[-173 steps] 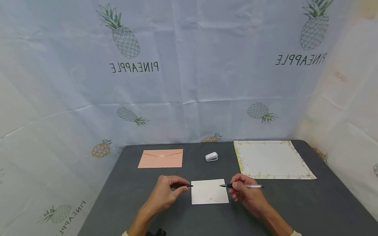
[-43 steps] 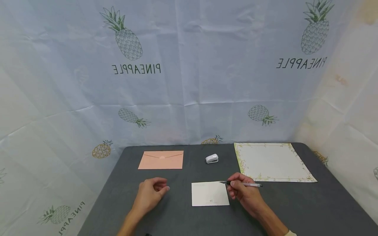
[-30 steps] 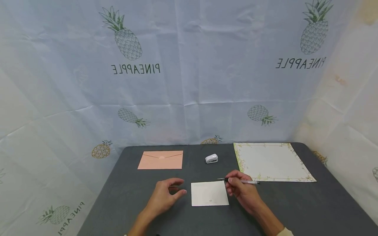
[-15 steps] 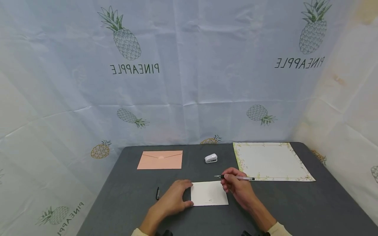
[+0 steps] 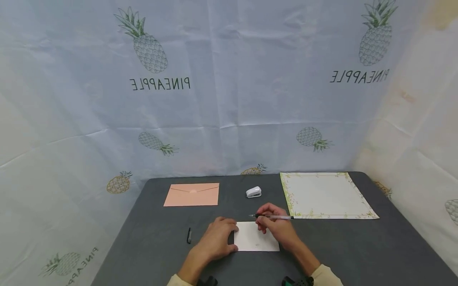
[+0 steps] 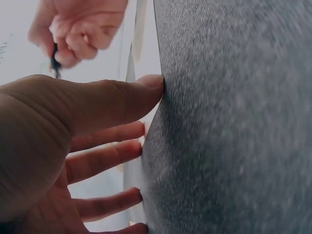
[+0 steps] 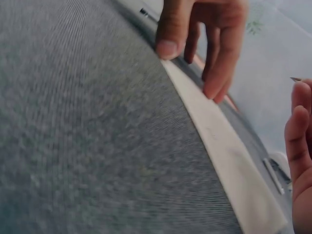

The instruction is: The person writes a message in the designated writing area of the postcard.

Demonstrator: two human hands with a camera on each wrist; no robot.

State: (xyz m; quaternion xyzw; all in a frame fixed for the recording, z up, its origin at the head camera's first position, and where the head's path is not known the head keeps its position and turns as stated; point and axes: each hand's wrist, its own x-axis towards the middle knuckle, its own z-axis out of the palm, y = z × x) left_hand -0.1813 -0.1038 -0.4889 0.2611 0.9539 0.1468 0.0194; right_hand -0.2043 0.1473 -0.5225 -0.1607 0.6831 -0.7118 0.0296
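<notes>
A small white card (image 5: pixel 252 237) lies on the dark table in the head view. My left hand (image 5: pixel 216 238) rests at its left edge, thumb near the lower corner and fingers near the upper one. In the left wrist view the thumb (image 6: pixel 114 100) touches the card's edge, with the fingers spread out behind it. My right hand (image 5: pixel 277 226) holds a pen (image 5: pixel 277 217) over the card's upper right part, its tip pointing left and raised off the paper. The black pen cap (image 5: pixel 189 235) lies to the left of my left hand.
Farther back are a pink envelope (image 5: pixel 192 194) and a small white stapler (image 5: pixel 253 192). A large white sheet with a floral border (image 5: pixel 327 196) lies at the back right. A pineapple-print curtain (image 5: pixel 229 99) hangs behind the table (image 5: pixel 358 246).
The pen cap, earlier in my left hand, now lies on the table. That hand has moved right to the card's left edge. My right hand has carried the pen leftward above the card.
</notes>
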